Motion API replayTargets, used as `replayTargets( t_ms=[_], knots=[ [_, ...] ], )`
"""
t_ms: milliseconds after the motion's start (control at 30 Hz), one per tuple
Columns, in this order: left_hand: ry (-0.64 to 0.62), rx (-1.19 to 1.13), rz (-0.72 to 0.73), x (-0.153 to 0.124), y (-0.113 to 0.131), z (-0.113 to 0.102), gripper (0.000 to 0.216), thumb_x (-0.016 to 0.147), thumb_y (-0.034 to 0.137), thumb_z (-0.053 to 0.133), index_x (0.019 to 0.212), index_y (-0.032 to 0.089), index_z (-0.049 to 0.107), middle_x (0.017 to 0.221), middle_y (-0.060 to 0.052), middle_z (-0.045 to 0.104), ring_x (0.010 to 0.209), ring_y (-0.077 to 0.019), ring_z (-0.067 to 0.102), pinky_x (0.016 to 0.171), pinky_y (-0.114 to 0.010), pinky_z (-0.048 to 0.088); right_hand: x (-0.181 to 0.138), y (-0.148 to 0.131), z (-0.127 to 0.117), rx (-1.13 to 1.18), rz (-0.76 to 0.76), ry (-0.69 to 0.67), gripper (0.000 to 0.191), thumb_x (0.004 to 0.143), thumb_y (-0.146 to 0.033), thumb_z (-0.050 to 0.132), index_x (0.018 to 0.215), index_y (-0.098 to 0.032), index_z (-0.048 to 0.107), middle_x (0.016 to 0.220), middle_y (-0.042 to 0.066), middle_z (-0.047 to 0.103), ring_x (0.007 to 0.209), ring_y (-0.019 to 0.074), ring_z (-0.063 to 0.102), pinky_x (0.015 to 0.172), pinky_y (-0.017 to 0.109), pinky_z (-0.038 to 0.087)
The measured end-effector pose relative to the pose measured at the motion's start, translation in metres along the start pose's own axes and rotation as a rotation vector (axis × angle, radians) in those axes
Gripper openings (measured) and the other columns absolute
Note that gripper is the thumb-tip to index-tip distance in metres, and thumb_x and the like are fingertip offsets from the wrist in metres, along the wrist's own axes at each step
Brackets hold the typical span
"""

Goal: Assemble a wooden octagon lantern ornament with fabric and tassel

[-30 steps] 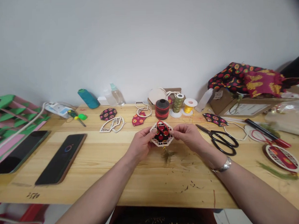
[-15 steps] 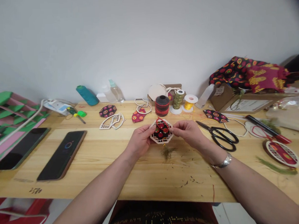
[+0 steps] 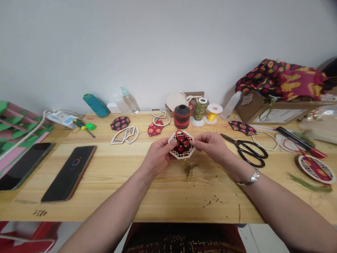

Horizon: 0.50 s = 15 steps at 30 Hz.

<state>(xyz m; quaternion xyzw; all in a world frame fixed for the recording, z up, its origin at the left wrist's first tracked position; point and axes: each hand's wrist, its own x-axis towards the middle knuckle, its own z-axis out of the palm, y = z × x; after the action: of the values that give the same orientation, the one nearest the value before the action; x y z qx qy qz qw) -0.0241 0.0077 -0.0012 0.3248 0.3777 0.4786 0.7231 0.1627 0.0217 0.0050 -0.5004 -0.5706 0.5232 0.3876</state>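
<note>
Both hands hold one small octagonal wooden ornament (image 3: 181,148) above the middle of the wooden table (image 3: 159,193). It has a pale lattice frame, a dark patterned fabric centre and a red cord loop on top. My left hand (image 3: 157,156) pinches its left edge. My right hand (image 3: 212,147) pinches its right edge, with a metal watch at the wrist. A greenish tassel (image 3: 187,169) hangs below the ornament and touches the table.
Black scissors (image 3: 248,151) lie right of my right hand. A finished oval ornament (image 3: 315,168) sits far right. Thread spools (image 3: 182,116) stand behind the ornament, with fabric pieces and wooden frames (image 3: 126,135). Two phones (image 3: 69,172) lie at left. A box with fabric (image 3: 277,84) stands at back right.
The view has shifted slightly; both hands and the ornament sit a little higher in the picture. The grip on the ornament looks the same.
</note>
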Motion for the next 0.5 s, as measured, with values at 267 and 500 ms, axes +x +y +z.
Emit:
replayTargets(
  t_ms=[267, 500],
  knots=[
    [-0.101, 0.078, -0.043, -0.0013, -0.0004, -0.0016, 0.056, 0.060, 0.010, 0.079, 0.112, 0.015, 0.059, 0.095, -0.009, 0.072, 0.082, -0.0218, 0.068, 0.069, -0.035, 0.056, 0.0034, 0.0037, -0.0030, 0.077, 0.054, 0.011, 0.029, 0.063, -0.042, 0.072, 0.060, -0.014, 0.063, 0.052, -0.003, 0.052, 0.050, 0.0078, 0.040, 0.051, 0.025, 0.029],
    [-0.123, 0.090, -0.067, -0.0022, -0.0020, -0.0017, 0.059, 0.063, 0.009, 0.076, 0.117, 0.014, 0.054, 0.100, -0.010, 0.069, 0.086, -0.0227, 0.067, 0.071, -0.038, 0.056, 0.0055, 0.0079, -0.0033, 0.138, 0.110, -0.027, 0.029, 0.063, -0.041, 0.072, 0.059, -0.015, 0.063, 0.050, -0.003, 0.052, 0.048, 0.0070, 0.039, 0.049, 0.026, 0.026]
  ],
)
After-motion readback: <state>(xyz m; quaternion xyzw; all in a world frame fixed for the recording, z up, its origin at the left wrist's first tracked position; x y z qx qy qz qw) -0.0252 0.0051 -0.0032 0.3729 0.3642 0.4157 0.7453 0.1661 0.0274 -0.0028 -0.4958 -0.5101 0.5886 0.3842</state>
